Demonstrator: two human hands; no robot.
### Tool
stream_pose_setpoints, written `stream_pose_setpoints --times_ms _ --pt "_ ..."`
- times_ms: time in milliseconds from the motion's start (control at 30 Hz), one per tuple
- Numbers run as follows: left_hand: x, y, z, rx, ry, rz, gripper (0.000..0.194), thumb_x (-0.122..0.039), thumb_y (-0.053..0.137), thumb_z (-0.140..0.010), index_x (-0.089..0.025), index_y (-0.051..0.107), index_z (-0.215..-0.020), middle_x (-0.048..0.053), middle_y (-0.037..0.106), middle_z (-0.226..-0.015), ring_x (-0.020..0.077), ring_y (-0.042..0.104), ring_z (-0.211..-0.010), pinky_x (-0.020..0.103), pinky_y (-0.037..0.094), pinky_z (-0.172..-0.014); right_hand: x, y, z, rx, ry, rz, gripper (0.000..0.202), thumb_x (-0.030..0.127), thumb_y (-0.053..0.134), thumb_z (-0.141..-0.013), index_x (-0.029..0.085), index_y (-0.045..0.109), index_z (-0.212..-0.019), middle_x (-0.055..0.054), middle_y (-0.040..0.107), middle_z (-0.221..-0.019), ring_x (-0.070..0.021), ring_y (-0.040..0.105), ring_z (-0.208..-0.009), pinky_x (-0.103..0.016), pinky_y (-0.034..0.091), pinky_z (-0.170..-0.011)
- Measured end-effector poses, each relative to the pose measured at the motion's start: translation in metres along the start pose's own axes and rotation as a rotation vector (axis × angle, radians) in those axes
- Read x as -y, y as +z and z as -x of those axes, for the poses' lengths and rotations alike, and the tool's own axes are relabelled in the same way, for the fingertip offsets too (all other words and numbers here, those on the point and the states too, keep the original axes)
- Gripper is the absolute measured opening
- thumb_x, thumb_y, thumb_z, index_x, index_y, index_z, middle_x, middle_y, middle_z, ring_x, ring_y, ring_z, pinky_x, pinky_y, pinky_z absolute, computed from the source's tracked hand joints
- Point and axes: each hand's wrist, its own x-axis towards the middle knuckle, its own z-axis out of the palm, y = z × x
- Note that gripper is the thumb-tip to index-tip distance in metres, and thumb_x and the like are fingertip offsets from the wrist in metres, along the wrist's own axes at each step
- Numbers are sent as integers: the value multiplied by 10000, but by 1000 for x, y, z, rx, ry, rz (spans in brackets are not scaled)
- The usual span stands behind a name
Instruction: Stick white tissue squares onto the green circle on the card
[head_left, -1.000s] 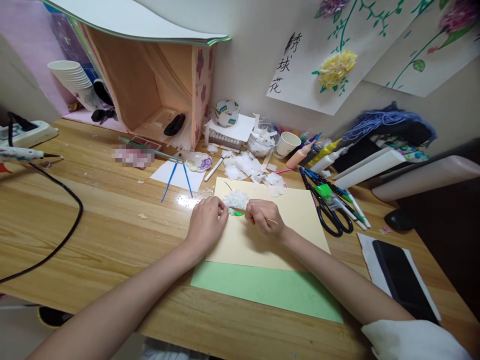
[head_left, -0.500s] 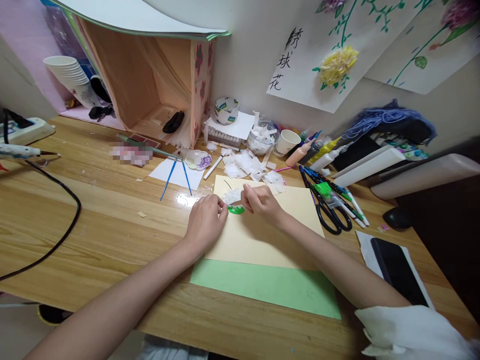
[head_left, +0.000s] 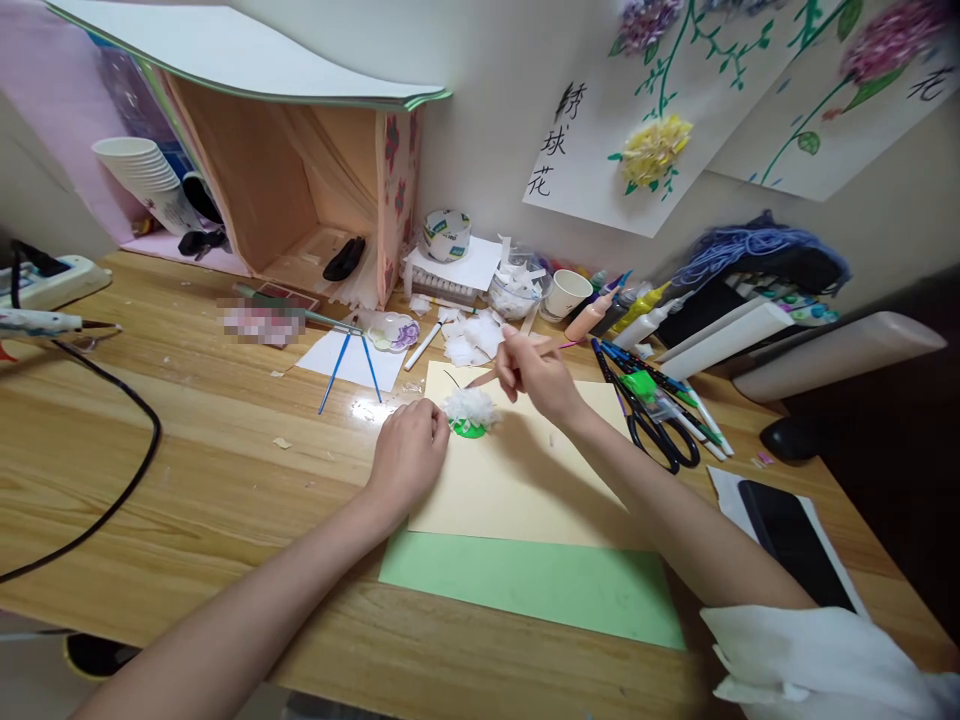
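A white ruffled paper flower (head_left: 469,405) with a green leaf (head_left: 469,431) under it sits on a cream sheet (head_left: 510,490). My left hand (head_left: 411,450) rests at the sheet's left edge with its fingers curled together beside the flower. What its fingertips press on is hidden. Just above and to the right of the flower, my right hand (head_left: 536,375) hovers, its fingers closed. A slim brownish shape points from it toward the flower; I cannot tell whether that is a finger or a thin stick. Beneath the cream sheet lies a green sheet (head_left: 525,590).
White paper pieces (head_left: 469,340) lie behind the flower, near a bowl of paper scraps (head_left: 517,290) and a paper cup (head_left: 566,295). Scissors (head_left: 660,440) and pens lie to the right, with a phone (head_left: 795,540) nearer me. A glue gun (head_left: 45,322) and its cable lie left.
My right hand has lifted off the flower and moved slightly up and right, so more of the white petals shows. My left hand has stayed by the flower. The view has shifted a little.
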Motion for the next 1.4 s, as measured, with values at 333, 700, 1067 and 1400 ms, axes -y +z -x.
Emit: stream_pose_setpoints --times_ms 333,700,1067,1400 --pt "3 -8 -4 43 -136 163 244 -283 327 -889 -203 515 -755 37 635 -770 191 573 -739 279 343 -618 -62 -23 -6 -2 -359 592 20 202 554 -832 184 562 -837 -54 622 -805 -191 563 -736 -284 401 -661" --pt "6 -7 -6 8 -145 234 252 -332 353 -886 -206 503 -728 12 617 -738 173 553 -704 274 345 -620 -71 -8 -20 -64 -401 728 139 47 491 -750 181 524 -733 -54 589 -716 -201 521 -725 -289 385 -651" --pt "2 -11 -7 -142 43 366 210 -319 393 -901 -181 550 -883 47 603 -930 164 545 -848 286 415 -750 -28 -19 13 -74 -106 369 30 171 546 -749 181 555 -776 -26 650 -787 -165 596 -709 -268 423 -651" --pt "3 -10 -7 -125 65 425 240 -334 438 -889 -187 574 -1022 61 602 -1029 162 548 -897 307 436 -819 -20 -22 12 -112 -169 179 49 153 573 -736 181 541 -760 -45 650 -782 -183 627 -768 -308 469 -709"
